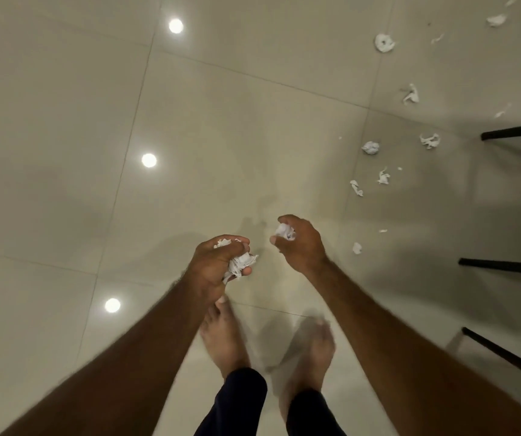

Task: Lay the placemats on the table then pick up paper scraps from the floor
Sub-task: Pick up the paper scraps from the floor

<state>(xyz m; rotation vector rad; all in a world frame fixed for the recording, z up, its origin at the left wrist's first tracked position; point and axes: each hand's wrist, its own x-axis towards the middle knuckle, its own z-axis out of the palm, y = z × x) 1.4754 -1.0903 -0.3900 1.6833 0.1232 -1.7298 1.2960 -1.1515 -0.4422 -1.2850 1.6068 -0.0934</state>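
I look straight down at a glossy beige tiled floor (221, 136). My left hand (212, 265) grips a bunch of crumpled white paper scraps (240, 262). My right hand (300, 243) pinches one small crumpled scrap (284, 231) between thumb and fingers. Both hands hang above the floor in front of my bare feet (224, 338). Several more white scraps lie on the floor to the right: one close by (357, 247), a ball (370, 147), a ring-shaped piece (384, 43), and others (429, 140) further off. No placemats or tabletop are in view.
Three black furniture legs (515, 131) (504, 266) (504, 357) stick in from the right edge, close to the scattered scraps. Ceiling lights reflect as bright spots (149, 160) on the tiles at left.
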